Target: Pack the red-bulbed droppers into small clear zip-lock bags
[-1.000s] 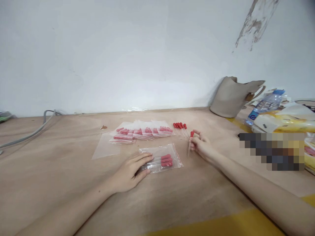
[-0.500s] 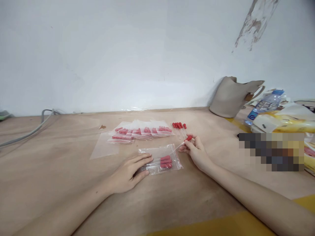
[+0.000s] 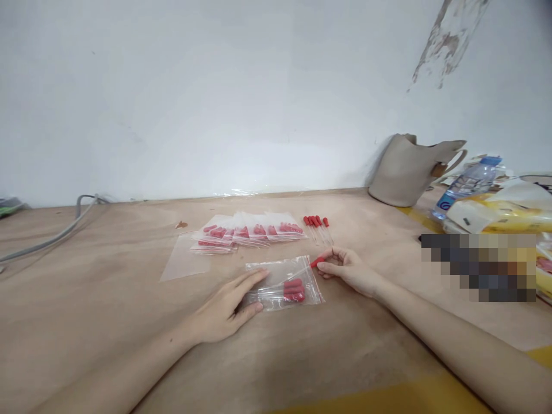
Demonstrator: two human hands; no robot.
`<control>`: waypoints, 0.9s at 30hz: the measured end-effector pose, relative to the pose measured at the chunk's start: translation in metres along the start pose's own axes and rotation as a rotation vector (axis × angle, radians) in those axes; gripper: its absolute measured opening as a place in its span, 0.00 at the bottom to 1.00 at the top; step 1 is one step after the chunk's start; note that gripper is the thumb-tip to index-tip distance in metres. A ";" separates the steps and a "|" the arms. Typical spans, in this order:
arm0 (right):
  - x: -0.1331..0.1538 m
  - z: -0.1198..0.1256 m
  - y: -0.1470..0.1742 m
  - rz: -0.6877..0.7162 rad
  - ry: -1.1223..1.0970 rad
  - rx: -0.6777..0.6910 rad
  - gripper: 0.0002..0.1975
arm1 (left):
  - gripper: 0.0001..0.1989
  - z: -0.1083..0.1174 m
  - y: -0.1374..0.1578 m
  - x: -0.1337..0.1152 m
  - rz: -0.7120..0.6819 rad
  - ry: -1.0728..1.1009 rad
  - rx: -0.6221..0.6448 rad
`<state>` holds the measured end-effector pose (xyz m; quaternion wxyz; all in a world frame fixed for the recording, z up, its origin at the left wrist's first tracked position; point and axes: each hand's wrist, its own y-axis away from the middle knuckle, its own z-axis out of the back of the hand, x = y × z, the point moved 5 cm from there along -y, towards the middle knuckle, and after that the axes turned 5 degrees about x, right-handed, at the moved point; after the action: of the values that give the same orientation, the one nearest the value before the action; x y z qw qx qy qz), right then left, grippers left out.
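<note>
A clear zip bag (image 3: 276, 269) lies flat on the table with several glass droppers inside, their red rubber bulbs (image 3: 294, 290) toward the bag's right end. My left hand (image 3: 230, 305) rests on the bag's left end, thumb and fingers apart and pressing it down. By its red bulb, my right hand (image 3: 349, 271) pinches another dropper (image 3: 317, 262). That dropper's glass tube reaches through the bag's right-hand opening, above the bulbs inside. Several loose droppers (image 3: 314, 221) lie behind my right hand, bulbs toward the wall.
Filled zip bags (image 3: 250, 230) lie overlapped behind the bag, with a flat translucent bag (image 3: 183, 259) at their left. A grey-beige handbag (image 3: 397, 172), a water bottle (image 3: 468, 184) and yellow packaging (image 3: 504, 213) stand at right. A grey cable (image 3: 47, 241) lies at left.
My right hand has moved left and slightly down, sliding the dropper's glass tube into the bag. My left hand stays on the bag. The view has shifted slightly.
</note>
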<state>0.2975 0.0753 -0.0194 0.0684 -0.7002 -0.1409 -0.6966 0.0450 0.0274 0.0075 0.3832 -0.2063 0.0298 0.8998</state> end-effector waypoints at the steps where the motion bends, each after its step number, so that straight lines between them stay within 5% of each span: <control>1: 0.000 0.002 0.000 -0.012 0.078 0.010 0.14 | 0.25 0.000 0.000 0.000 0.000 -0.003 0.003; 5: -0.001 0.001 -0.003 -0.004 0.288 0.015 0.13 | 0.25 0.000 0.000 0.000 0.009 -0.016 0.020; 11: 0.008 -0.022 -0.008 0.258 0.520 0.027 0.10 | 0.25 -0.001 0.001 0.001 0.007 -0.021 0.015; 20: 0.005 -0.026 -0.008 0.330 0.617 -0.166 0.10 | 0.25 0.000 -0.001 -0.002 -0.018 -0.011 0.005; 24: 0.006 -0.030 -0.009 0.240 0.528 0.070 0.10 | 0.23 -0.001 -0.002 -0.001 -0.022 -0.030 0.028; 27: 0.011 0.000 -0.021 0.080 0.487 -0.034 0.10 | 0.22 -0.003 -0.002 0.001 -0.008 -0.048 0.043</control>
<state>0.2911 0.0963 -0.0109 0.1160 -0.5176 -0.0804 -0.8439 0.0465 0.0285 0.0048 0.3917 -0.1767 0.0393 0.9021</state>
